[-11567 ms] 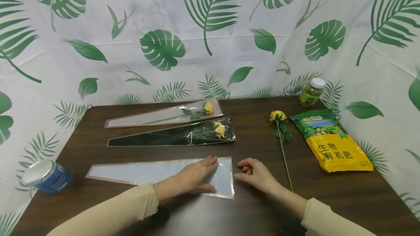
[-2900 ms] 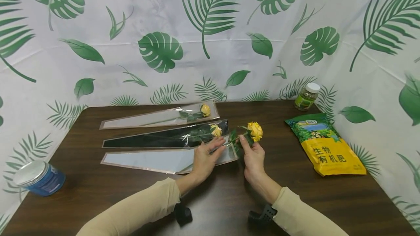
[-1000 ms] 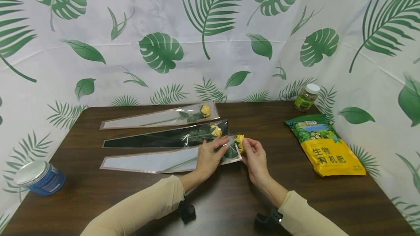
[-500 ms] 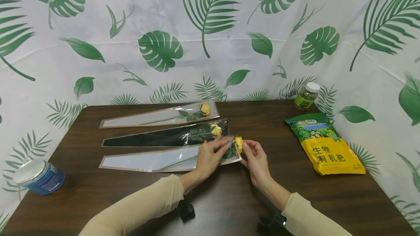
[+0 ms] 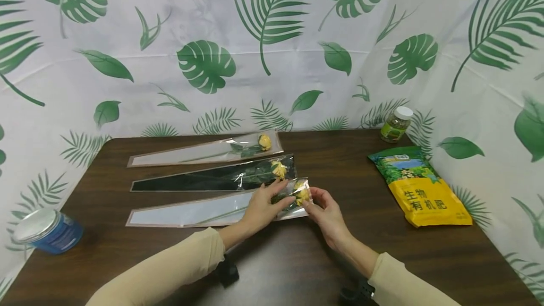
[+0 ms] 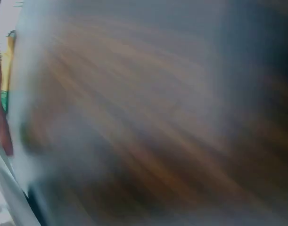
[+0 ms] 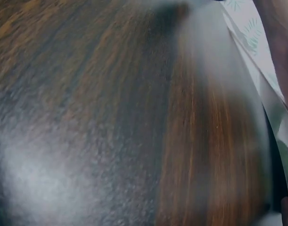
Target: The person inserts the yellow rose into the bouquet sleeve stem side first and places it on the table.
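Observation:
In the head view a tapered white flower sleeve (image 5: 170, 213) with a clear front and pinkish border lies nearest me. Inside it is a yellow rose (image 5: 301, 193), its bloom close to the wide right end and its stem running left. My left hand (image 5: 260, 208) rests flat over the sleeve, fingers extended, covering part of the stem and leaves. At the wide end my right hand (image 5: 328, 216) pinches the sleeve's edge between thumb and fingers, beside the bloom. Both wrist views show mostly blurred tabletop, with only a strip of skin at one edge.
Behind lie a black sleeve (image 5: 182, 182) and another white sleeve (image 5: 170, 157), each with a yellow rose inside. A yellow-green bag (image 5: 433, 199) and a white-lidded jar (image 5: 395, 126) are at the right; a blue can (image 5: 59, 235) stands left on the dark wooden table (image 5: 382, 268).
The rose, first loose on the table and then held at the sleeve's mouth, has slid left so its bloom is inside. My right hand has shifted from the bloom to the sleeve's edge.

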Tool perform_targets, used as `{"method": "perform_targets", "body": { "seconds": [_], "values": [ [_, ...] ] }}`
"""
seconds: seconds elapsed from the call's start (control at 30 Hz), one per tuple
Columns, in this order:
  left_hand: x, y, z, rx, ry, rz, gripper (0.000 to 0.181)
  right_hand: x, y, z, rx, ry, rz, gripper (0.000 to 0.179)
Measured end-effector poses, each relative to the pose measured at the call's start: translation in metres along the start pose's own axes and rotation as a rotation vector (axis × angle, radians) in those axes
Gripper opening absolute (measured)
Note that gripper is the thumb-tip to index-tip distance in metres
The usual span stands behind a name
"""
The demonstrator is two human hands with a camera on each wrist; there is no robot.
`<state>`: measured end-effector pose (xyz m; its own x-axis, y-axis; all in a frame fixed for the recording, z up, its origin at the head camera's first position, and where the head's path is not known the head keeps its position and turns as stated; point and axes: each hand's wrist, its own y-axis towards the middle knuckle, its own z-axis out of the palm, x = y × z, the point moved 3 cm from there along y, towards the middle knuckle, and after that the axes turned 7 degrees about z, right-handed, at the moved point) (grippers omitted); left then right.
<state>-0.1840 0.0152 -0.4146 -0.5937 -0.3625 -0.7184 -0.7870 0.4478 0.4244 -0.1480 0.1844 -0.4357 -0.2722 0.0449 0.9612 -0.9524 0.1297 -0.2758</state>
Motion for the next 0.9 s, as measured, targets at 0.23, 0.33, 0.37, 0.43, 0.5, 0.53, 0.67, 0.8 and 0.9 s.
{"method": "perform_targets", "body": {
  "seconds": [0.23, 0.33, 0.37, 0.43, 0.5, 0.53, 0.67, 0.8, 0.9],
  "values": [
    [0.016, -0.024, -0.014, 0.159, 0.198, 0.022, 0.076, 0.000, -0.001, -0.002, -0.001, -0.014, -0.012, 0.039],
    [0.020, -0.028, -0.013, 0.182, 0.181, 0.019, 0.077, 0.000, -0.001, -0.001, 0.016, -0.032, 0.001, 0.037],
    [0.021, -0.029, -0.013, 0.184, 0.181, 0.021, 0.077, 0.000, -0.001, -0.001, 0.026, -0.040, 0.007, 0.036],
    [0.022, -0.030, -0.013, 0.188, 0.184, 0.012, 0.078, 0.000, -0.001, 0.000, 0.057, -0.069, 0.021, 0.036],
    [0.022, -0.031, -0.014, 0.199, 0.193, 0.003, 0.078, 0.001, 0.000, -0.002, 0.081, -0.125, 0.028, 0.035],
    [0.023, -0.031, -0.014, 0.208, 0.202, 0.001, 0.078, 0.002, 0.001, -0.003, 0.083, -0.156, 0.031, 0.034],
    [0.022, -0.032, -0.016, 0.260, 0.252, -0.001, 0.080, 0.007, 0.002, -0.011, 0.066, -0.362, 0.031, 0.023],
    [0.021, -0.035, -0.017, 0.319, 0.313, 0.030, 0.087, 0.008, -0.001, -0.016, 0.136, -0.544, 0.042, 0.017],
    [0.019, -0.039, -0.018, 0.362, 0.361, 0.054, 0.091, 0.006, -0.004, -0.019, 0.223, -0.600, 0.031, 0.021]
  ]
}}
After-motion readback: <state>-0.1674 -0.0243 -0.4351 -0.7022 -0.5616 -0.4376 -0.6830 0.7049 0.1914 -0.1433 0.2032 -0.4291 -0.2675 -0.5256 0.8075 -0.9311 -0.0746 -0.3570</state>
